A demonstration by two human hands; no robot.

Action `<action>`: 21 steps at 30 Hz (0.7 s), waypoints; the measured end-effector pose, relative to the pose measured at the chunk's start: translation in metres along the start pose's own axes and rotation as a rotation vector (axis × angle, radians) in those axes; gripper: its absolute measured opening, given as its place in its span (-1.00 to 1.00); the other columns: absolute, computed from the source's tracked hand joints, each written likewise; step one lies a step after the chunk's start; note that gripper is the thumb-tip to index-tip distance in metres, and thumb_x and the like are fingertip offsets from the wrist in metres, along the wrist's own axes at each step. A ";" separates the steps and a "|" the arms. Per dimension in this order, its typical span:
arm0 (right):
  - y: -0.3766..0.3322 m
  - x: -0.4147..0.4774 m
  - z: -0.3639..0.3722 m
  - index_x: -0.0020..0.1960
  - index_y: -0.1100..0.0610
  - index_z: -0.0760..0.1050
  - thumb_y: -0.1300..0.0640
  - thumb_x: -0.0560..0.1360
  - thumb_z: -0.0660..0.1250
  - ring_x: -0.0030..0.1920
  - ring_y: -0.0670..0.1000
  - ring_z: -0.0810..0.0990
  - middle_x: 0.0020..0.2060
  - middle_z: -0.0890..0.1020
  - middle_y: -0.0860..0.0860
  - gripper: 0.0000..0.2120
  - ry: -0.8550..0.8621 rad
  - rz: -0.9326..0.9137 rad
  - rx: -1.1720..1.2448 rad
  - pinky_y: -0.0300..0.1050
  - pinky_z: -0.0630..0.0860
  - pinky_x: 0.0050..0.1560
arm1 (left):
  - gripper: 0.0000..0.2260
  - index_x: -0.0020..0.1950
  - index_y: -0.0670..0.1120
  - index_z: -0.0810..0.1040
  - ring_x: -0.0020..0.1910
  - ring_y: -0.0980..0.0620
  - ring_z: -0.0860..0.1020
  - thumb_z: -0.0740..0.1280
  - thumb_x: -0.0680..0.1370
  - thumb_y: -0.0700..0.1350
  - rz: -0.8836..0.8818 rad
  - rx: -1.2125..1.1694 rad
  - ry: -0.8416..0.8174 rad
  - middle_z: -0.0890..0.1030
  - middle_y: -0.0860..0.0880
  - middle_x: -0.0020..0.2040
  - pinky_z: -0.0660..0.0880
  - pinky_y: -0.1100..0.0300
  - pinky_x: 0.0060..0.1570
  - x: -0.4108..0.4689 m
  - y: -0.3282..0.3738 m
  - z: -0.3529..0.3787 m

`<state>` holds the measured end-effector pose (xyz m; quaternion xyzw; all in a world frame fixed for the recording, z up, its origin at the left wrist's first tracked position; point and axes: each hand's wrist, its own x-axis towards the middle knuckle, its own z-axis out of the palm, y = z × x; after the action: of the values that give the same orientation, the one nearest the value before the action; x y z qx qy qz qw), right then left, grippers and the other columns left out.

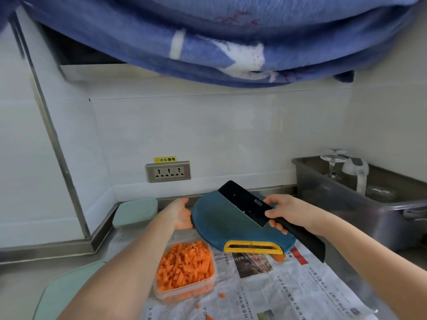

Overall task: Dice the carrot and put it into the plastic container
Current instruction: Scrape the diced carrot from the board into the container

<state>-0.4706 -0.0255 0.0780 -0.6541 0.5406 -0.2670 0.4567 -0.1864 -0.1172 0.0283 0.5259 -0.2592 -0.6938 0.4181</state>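
Diced carrot point(184, 266): lying heaped in the plastic container point(209, 286), which is standing on newspaper point(300, 285) on the bench point(23, 285), its long axis running near to far.
Cutting board point(221, 227): tilting, its yellow handle end lowest and pointing toward the camera.
Left hand point(181, 214): its grip is clasping the board's left edge.
Right hand point(285, 213): its grip is curling round the cleaver point(245, 202), whose long axis is running upper left to lower right, blade lying against the board.

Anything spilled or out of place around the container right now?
Yes. A few carrot bits lie on the newspaper beside the plastic container, not in it. A larger carrot piece sits on the paper under the edge of the cutting board, which the left hand holds tilted while the right hand grips the knife.
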 end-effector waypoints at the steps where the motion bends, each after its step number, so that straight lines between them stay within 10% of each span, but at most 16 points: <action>1: -0.003 -0.002 0.004 0.16 0.19 0.46 0.27 0.59 0.22 -0.45 -0.02 0.46 -0.40 0.54 0.06 -0.84 -0.018 0.002 0.023 -0.17 0.47 -0.41 | -0.39 0.52 -0.33 -0.05 0.42 -0.26 0.29 0.02 0.66 0.09 -0.001 -0.016 -0.012 0.27 -0.32 0.45 0.21 -0.10 0.39 -0.002 0.001 -0.003; 7: -0.031 -0.015 0.029 0.18 0.19 0.43 0.19 0.64 0.12 -0.48 -0.04 0.45 -0.37 0.55 0.07 -0.82 -0.111 0.060 -0.076 -0.19 0.44 -0.44 | -0.49 0.56 -0.12 0.06 0.53 -0.02 0.08 -0.03 0.67 0.10 0.643 0.549 0.373 0.07 -0.08 0.56 0.01 0.09 0.48 -0.064 0.000 -0.004; 11: -0.045 -0.016 0.067 0.13 0.22 0.44 0.22 0.63 0.09 -0.51 -0.03 0.45 -0.39 0.56 0.09 -0.82 -0.099 0.062 -0.131 -0.19 0.44 -0.47 | -0.49 0.50 0.07 -0.34 0.44 0.28 -0.37 -0.20 0.62 0.15 1.130 1.311 0.186 -0.43 0.18 0.46 -0.36 0.35 0.40 -0.121 -0.055 0.008; 21: -0.056 -0.042 0.107 0.02 0.33 0.44 0.26 0.61 0.06 -0.54 -0.03 0.41 -0.46 0.51 0.10 -0.79 -0.196 0.002 -0.082 -0.21 0.39 -0.50 | -0.40 0.47 0.06 -0.39 0.40 0.38 -0.38 -0.22 0.54 0.26 1.026 1.538 0.018 -0.40 0.22 0.45 -0.38 0.45 0.35 -0.144 -0.118 -0.009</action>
<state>-0.3661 0.0474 0.0870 -0.6945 0.5047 -0.1791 0.4805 -0.2006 0.0669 0.0049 0.4848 -0.8467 -0.0564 0.2120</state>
